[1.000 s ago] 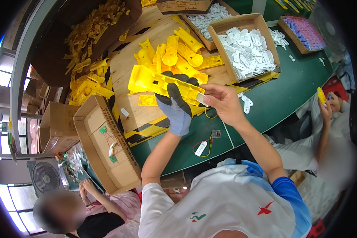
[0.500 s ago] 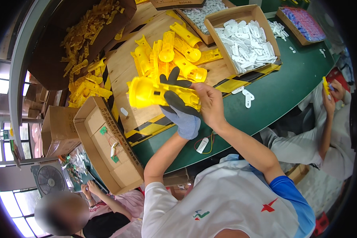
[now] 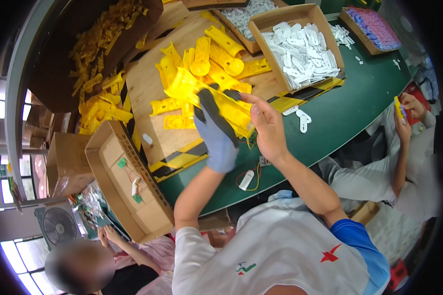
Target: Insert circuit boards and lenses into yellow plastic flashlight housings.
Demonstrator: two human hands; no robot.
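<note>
My left hand [image 3: 215, 130], in a grey-blue glove with black fingers, is closed round a yellow plastic shell [image 3: 188, 87], long and hollow with a flared end. The shell tilts down to the right above the pile. My bare right hand [image 3: 270, 132] pinches its narrower right end between thumb and fingers; the fingertips are partly hidden. Just below that end, a bit of thin wire [image 3: 252, 141] shows. Nearer me on the green table lies a white rectangular part [image 3: 246, 180] with red and yellow wires. Behind the held shell are several similar yellow shells [image 3: 201, 58] in a heap.
A carton of white plastic pieces [image 3: 300, 54] stands at the back right, with loose white pieces [image 3: 303, 121] before it. At left is an open carton [image 3: 150, 221] with green boards and wires. A large box [image 3: 51, 93] holds yellow parts. Co-workers sit at both sides.
The shell has turned from nearly level to sloping down rightward, its flared end now higher. My left hand has rolled with it; my right hand has shifted slightly right. The view has moved a little.
</note>
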